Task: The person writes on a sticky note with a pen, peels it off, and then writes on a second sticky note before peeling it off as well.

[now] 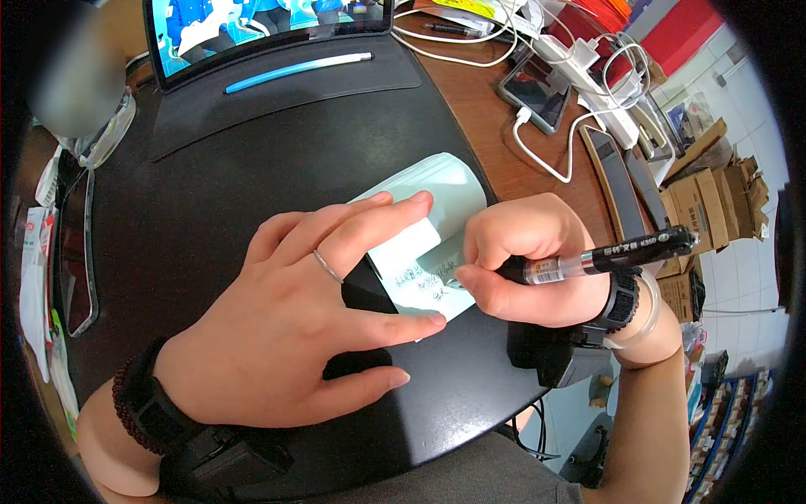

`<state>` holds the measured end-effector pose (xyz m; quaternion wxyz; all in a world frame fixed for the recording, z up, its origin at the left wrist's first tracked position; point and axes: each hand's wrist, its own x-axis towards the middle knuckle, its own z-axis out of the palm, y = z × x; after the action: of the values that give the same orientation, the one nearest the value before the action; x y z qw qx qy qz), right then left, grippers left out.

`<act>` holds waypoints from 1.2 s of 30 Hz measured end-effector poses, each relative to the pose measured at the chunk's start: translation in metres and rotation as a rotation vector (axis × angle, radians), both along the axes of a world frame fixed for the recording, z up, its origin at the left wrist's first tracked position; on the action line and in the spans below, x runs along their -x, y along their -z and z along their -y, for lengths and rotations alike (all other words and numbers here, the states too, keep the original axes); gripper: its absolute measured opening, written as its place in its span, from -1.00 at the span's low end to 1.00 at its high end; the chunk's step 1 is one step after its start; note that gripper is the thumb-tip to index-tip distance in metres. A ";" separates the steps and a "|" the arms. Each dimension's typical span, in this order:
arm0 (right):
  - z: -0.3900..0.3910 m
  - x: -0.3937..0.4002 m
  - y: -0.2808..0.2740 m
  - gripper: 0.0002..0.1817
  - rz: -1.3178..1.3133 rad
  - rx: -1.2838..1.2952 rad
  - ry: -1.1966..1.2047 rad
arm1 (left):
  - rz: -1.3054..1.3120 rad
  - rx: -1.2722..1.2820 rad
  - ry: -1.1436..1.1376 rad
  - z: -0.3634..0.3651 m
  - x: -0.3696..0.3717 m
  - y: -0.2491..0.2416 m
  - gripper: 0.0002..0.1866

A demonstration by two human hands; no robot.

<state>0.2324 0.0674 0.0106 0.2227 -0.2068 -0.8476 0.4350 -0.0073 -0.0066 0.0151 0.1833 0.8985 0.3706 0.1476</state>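
Containers first: cardboard boxes (pixel 697 210) stacked at far right, upper flaps raised, contents not readable. Blue-edged racks (pixel 729 441) lower right hold rows of small items, too small to identify. Clear plastic item (pixel 113 130) at the upper left, can't tell what's in it.

Notepad (pixel 449 189): pale green, on the black desk mat (pixel 252 176), right of center, near the mat's curved right edge. Upper leaves curl over; a few short lines of dark handwriting sit on the exposed lower part. Long axis runs from upper right to lower left, roughly.

Pen (pixel 638 252): black rear section with white print, clear barrel, barcode sticker. Long axis close to level in view; writing end points left and slightly down at the notepad, rear end points right and slightly up.

Right hand (pixel 537 269): closed around the pen's front part, thumb and curled fingers tight on it, rear sticking out past the hand. Writing end is at the written lines; contact with paper can't be confirmed.

Left hand (pixel 285 311): open, palm down, fingers spread, grasping nothing. Two fingertips rest on the notepad's upper leaves, another at its lower edge; thumb is apart from it, over the mat.

Blue-white stylus (pixel 294 72) lies by the tablet (pixel 277 25).
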 end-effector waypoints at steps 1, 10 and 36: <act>-0.001 0.000 0.001 -0.70 -0.001 -0.019 -0.011 | -0.001 -0.002 0.001 0.000 0.000 0.000 -0.54; 0.000 0.000 0.001 -0.70 -0.003 -0.015 -0.013 | 0.024 0.020 0.000 -0.001 0.000 0.000 -0.55; -0.001 -0.004 0.002 -0.68 -0.028 -0.049 -0.016 | 0.019 0.010 0.003 0.000 0.000 0.000 -0.53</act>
<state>0.2364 0.0685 0.0087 0.2358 -0.1885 -0.8564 0.4189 -0.0070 -0.0069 0.0147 0.1914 0.8968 0.3682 0.1538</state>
